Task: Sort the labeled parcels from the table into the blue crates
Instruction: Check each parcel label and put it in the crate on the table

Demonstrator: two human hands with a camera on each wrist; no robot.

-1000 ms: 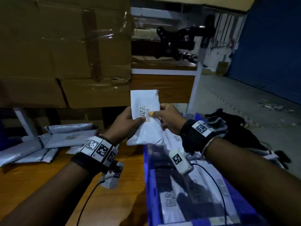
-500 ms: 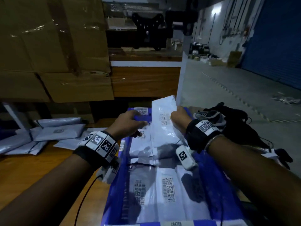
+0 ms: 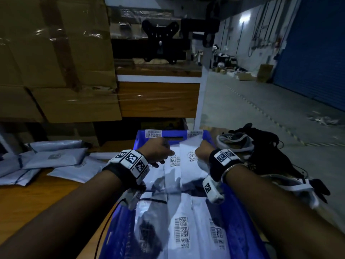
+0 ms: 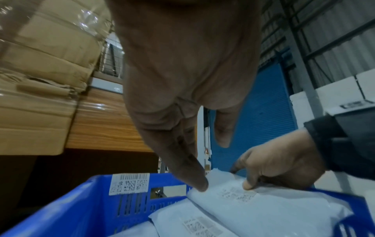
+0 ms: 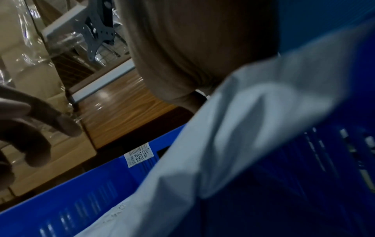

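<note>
A blue crate (image 3: 140,139) stands on the wooden table (image 3: 37,199), lined with several white labeled parcels (image 3: 183,223). My right hand (image 3: 202,153) grips the top edge of one white parcel (image 3: 190,165), which leans tilted inside the crate's far end. In the left wrist view the right hand's thumb (image 4: 248,186) pinches this parcel (image 4: 274,213) beside its label. My left hand (image 3: 158,152) hovers over the crate with straight fingers, and its index fingertip (image 4: 199,184) touches the parcel's corner. More grey-white parcels (image 3: 56,157) lie piled on the table to the left.
Taped cardboard boxes (image 3: 56,62) rise behind the table at left. A wooden desk (image 3: 158,100) with a black monitor mount (image 3: 160,42) stands behind the crate. Black gloves and cables (image 3: 261,152) lie right of the crate. Concrete floor (image 3: 261,109) stretches to the right.
The parcel, held up in both hands a second ago, has come down into the crate. My left hand has let go and now only touches its corner.
</note>
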